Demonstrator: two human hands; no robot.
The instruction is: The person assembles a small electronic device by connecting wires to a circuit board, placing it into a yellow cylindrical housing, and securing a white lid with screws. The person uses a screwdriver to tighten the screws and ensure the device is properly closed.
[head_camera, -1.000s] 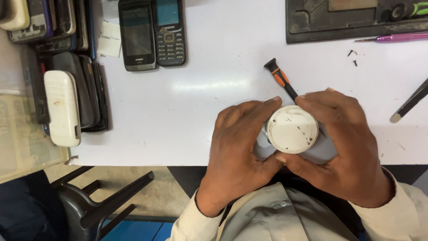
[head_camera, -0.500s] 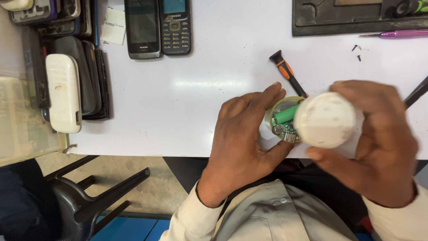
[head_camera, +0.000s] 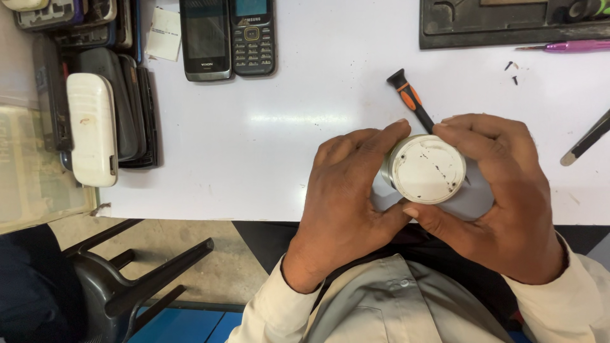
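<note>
Both hands hold a round white device (head_camera: 427, 169) over the near edge of the white table (head_camera: 254, 146). Its flat white face, marked with small dark holes, points up at me. My left hand (head_camera: 346, 203) grips its left side, fingers curled over the top rim. My right hand (head_camera: 502, 190) grips the right side, thumb under the lower rim. A screwdriver with a black and orange handle (head_camera: 410, 98) lies on the table just behind the device, its tip hidden by my fingers.
Two keypad phones (head_camera: 229, 38) lie at the back. A stack of phones and cases with a white one (head_camera: 92, 136) on top sits at the left. A dark tray (head_camera: 508, 22), purple tool (head_camera: 572, 46), small screws (head_camera: 511, 65) and tweezers (head_camera: 584, 143) are at the right. A black chair (head_camera: 127, 279) stands below left.
Half a second ago the white cover was lifted off to the right, showing a green part inside. Now the cover sits back on the body, with both hands closed around it.
</note>
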